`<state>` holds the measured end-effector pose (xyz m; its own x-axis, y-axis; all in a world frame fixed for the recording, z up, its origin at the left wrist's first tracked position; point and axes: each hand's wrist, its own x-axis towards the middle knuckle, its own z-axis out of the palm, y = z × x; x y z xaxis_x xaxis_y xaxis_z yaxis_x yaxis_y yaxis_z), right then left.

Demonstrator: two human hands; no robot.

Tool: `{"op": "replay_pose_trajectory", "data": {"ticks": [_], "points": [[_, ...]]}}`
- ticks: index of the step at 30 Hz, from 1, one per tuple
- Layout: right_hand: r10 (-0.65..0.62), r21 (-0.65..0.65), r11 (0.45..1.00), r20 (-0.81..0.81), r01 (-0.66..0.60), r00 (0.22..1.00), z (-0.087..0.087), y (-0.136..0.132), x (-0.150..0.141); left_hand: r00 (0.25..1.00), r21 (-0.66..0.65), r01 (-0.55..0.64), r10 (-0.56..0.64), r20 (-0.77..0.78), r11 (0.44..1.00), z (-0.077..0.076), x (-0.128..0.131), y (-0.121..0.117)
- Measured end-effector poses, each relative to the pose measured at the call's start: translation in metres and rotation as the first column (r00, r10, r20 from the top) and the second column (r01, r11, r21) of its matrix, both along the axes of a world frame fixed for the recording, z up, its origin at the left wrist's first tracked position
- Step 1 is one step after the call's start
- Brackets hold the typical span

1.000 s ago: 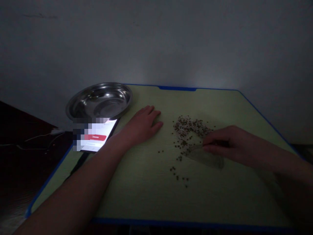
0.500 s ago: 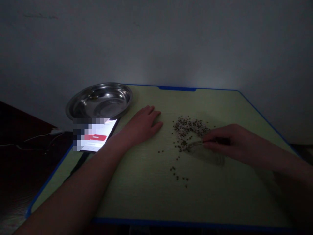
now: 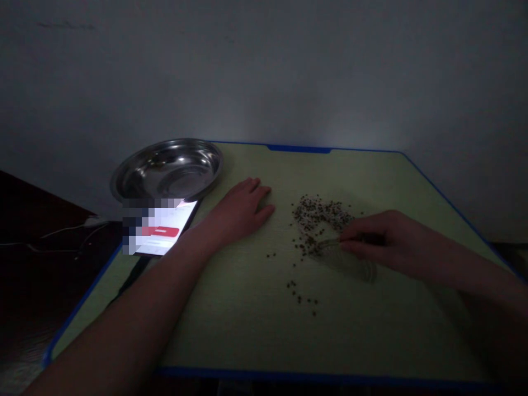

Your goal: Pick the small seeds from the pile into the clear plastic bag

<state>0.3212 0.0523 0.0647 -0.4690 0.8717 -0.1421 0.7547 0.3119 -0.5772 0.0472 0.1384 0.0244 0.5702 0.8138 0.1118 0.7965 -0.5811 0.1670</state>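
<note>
My left hand (image 3: 241,212) lies flat, fingers stretched out, on a pale green table (image 3: 247,308) with a blue rim. A scatter of small dark seeds (image 3: 317,217) covers the table's middle, with a few strays (image 3: 303,297) nearer to me. My right hand (image 3: 375,236) pinches the upper edge of a small clear plastic bag (image 3: 350,263) that lies on its side at the right fringe of the seeds, its mouth toward them.
A shiny steel bowl (image 3: 167,169) stands at the table's far left corner. In front of it lies a lit phone (image 3: 160,228). A plain wall (image 3: 264,71) rises behind the table. Cables (image 3: 66,236) lie on the dark floor to the left.
My right hand has nudged the clear bag slightly up and toward the seed pile. My left hand has stayed still.
</note>
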Motion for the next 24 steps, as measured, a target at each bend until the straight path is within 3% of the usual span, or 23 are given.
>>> {"op": "replay_pose_trajectory", "data": {"ticks": [8, 15, 24], "points": [[0.035, -0.031, 0.999, -0.019, -0.035, 0.999, -0.002, -0.005, -0.011, 1.0, 0.015, 0.007, -0.008, 0.007, 1.0, -0.002, -0.001, 0.0], [-0.042, 0.028, 0.999, -0.028, 0.042, 0.999, -0.001, 0.001, -0.002, 1.0, 0.013, 0.007, -0.007, 0.002, 1.0, -0.002, 0.0, 0.0], [0.103, -0.026, 0.994, -0.028, -0.104, 0.994, -0.001, -0.011, -0.02, 1.0, 0.027, 0.019, -0.019, 0.011, 0.999, -0.002, -0.002, 0.001]]}}
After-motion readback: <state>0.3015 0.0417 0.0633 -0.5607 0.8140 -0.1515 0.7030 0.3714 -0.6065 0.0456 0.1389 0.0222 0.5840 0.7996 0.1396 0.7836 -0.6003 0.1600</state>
